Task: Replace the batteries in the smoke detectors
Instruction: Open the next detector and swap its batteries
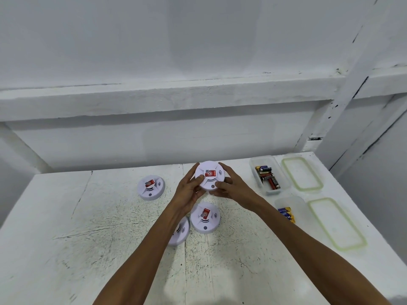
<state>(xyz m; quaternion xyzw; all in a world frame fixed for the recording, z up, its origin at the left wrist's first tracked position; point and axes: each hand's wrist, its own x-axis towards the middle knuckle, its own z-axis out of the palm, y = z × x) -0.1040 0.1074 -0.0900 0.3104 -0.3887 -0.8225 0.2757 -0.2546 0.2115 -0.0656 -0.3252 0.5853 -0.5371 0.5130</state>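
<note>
Curling round one unopened smoke detector [209, 176], left hand [189, 191] and right hand [234, 188] suggest an early stage; three others [205, 217] wait below the fingers.

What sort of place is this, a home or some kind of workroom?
Likely a bare workroom or utility space, not certain: a scuffed white-painted table, plain white walls with an exposed beam, and a tub of loose batteries set out near several smoke detectors.

table [88, 238] | three smoke detectors [151, 187] | two battery tubs [286, 183] | two lids [301, 172]
</note>
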